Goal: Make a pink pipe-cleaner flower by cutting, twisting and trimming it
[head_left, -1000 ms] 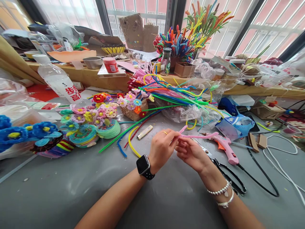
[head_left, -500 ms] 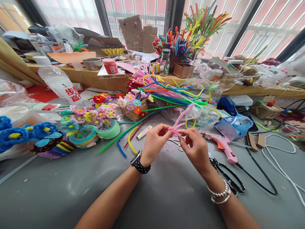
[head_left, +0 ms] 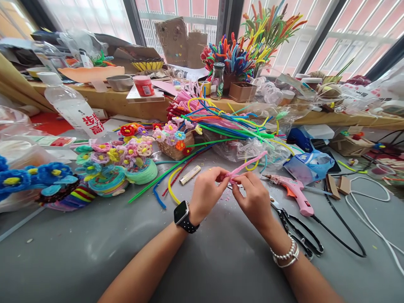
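Note:
Pinched between the fingertips of both hands is a pink pipe cleaner (head_left: 249, 163), its free end slanting up to the right. My left hand (head_left: 210, 189), with a black watch on the wrist, grips it with thumb and index finger. My right hand (head_left: 252, 198) closes on it right beside the left fingertips, where the part between the fingers is mostly hidden. Pink fluff bits (head_left: 224, 197) lie on the grey table (head_left: 202, 261) beneath. Right of my right hand rest a pink glue gun (head_left: 295, 191) and black-handled pliers or cutters (head_left: 299, 231).
Pipe-cleaner flowers on coiled bases (head_left: 109, 179) and a small flower basket (head_left: 173, 147) stand at left, near a plastic bottle (head_left: 74, 107). Behind my hands lies a heap of pipe cleaners (head_left: 208, 111). A white cable (head_left: 369, 214) loops at right; a lighter-like stick (head_left: 190, 175) lies left.
The pink pipe cleaner's free end has swung down to the right, and its strands now lie together. My right hand has moved slightly left and turned, fingers closer to the left hand.

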### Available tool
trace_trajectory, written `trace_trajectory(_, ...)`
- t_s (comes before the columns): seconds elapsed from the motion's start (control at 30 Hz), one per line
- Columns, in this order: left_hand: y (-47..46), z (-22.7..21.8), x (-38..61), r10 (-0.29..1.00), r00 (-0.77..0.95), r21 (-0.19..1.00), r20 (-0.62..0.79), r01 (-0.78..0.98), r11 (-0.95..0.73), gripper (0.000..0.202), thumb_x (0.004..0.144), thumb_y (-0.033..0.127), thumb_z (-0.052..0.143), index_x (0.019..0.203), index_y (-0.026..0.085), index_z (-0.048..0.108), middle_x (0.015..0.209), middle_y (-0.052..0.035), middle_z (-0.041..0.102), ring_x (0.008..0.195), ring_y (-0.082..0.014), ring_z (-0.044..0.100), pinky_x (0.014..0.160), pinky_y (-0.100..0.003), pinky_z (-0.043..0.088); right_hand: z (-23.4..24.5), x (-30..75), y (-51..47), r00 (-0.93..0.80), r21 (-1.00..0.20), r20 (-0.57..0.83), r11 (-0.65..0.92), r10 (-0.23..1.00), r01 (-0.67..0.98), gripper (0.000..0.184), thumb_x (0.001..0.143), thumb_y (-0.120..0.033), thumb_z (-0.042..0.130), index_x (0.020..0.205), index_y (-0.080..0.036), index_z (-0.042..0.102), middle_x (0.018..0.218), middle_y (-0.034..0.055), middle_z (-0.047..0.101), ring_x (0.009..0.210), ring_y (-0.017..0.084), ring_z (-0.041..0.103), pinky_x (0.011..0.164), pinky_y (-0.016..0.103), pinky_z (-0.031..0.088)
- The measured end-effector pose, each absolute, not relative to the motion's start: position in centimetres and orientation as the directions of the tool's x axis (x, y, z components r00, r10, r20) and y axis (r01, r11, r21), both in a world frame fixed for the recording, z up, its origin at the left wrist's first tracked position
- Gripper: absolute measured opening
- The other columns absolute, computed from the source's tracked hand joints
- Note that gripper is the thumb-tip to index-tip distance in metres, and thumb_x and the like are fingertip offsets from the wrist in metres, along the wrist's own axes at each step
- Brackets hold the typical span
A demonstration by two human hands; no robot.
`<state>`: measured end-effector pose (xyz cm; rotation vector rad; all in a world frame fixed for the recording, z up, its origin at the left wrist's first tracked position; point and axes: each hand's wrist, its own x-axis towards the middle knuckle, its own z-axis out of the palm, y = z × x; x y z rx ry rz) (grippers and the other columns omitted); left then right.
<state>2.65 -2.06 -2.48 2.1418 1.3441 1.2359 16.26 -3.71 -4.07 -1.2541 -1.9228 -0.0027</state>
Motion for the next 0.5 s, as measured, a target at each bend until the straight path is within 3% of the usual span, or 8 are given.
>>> trace_trajectory(0.07,-2.0,-2.8,2.6,0.790,0.240,0.513,0.564,0.648,-0.563,0.010,0.078,0.019,0.049,0.076,0.017,0.058,0.070,-0.0015,0.063,0.063,-0.0125,0.057,0.060,-0.024,0.043,-4.2,15.9,-3.7,-0.050,-0.686,0.483,0.413,0.874,0.599,0.010,0.078,-0.022,0.049,0.075,-0.017,0.058,0.072,0.0036,0.054,0.063,0.015,0.047,0.060,0.028,0.038)
trace_trajectory(0.13,-2.0,-3.0,2.5,0.711,0.328,0.330,0.622,0.714,-0.618,0.013,0.080,0.018,0.045,0.077,0.016,0.058,0.069,-0.0027,0.062,0.064,-0.0138,0.056,0.060,-0.025,0.042,-4.2,15.6,-3.6,0.044,-0.954,0.197,0.181,0.979,0.239,0.008,0.074,-0.025,0.056,0.070,-0.018,0.058,0.066,-0.0002,0.051,0.056,0.011,0.041,0.053,0.024,0.035)
trace_trajectory(0.17,-2.0,-3.0,2.4,0.667,0.387,0.230,0.637,0.730,-0.644,0.015,0.081,0.018,0.043,0.077,0.016,0.057,0.068,-0.0030,0.061,0.064,-0.0143,0.055,0.060,-0.026,0.042,-4.3,15.5,-3.6,0.033,-0.999,0.034,0.033,0.999,0.028,0.011,0.071,-0.027,0.059,0.065,-0.018,0.056,0.061,-0.0023,0.047,0.052,0.010,0.038,0.049,0.022,0.032)
trace_trajectory(0.23,-2.1,-2.8,2.3,0.572,0.511,0.047,0.642,0.718,-0.694,0.018,0.083,0.015,0.040,0.076,0.015,0.057,0.067,-0.0032,0.060,0.064,-0.0148,0.054,0.061,-0.026,0.040,-4.5,15.4,-3.3,-0.082,-0.938,-0.200,-0.215,0.976,-0.273,0.019,0.067,-0.030,0.061,0.057,-0.018,0.050,0.052,-0.0053,0.039,0.045,0.007,0.031,0.040,0.019,0.025)
trace_trajectory(0.27,-2.1,-2.7,2.3,0.526,0.562,-0.027,0.639,0.699,-0.714,0.019,0.083,0.013,0.039,0.076,0.015,0.057,0.068,-0.0032,0.060,0.065,-0.0148,0.054,0.061,-0.026,0.040,-4.7,15.5,-3.2,-0.144,-0.895,-0.255,-0.290,0.956,-0.338,0.023,0.065,-0.031,0.062,0.055,-0.018,0.047,0.049,-0.0062,0.036,0.043,0.006,0.027,0.037,0.018,0.021)
trace_trajectory(0.37,-2.1,-2.3,2.1,0.410,0.651,-0.168,0.639,0.639,-0.751,0.018,0.083,0.011,0.040,0.079,0.014,0.057,0.073,-0.0031,0.062,0.066,-0.0142,0.054,0.061,-0.026,0.039,-5.1,15.7,-2.8,-0.242,-0.849,-0.300,-0.374,0.923,-0.373,0.028,0.060,-0.035,0.064,0.053,-0.018,0.043,0.048,-0.0066,0.034,0.040,0.005,0.025,0.033,0.017,0.014)
trace_trajectory(0.5,-2.0,-2.2,1.9,0.358,0.678,-0.224,0.642,0.613,-0.758,0.018,0.084,0.011,0.038,0.085,0.013,0.057,0.079,-0.0038,0.064,0.067,-0.0137,0.054,0.062,-0.026,0.040,-5.2,15.8,-2.8,-0.232,-0.855,-0.280,-0.352,0.931,-0.380,0.028,0.060,-0.038,0.064,0.054,-0.018,0.044,0.048,-0.0067,0.034,0.040,0.006,0.027,0.034,0.017,0.017)
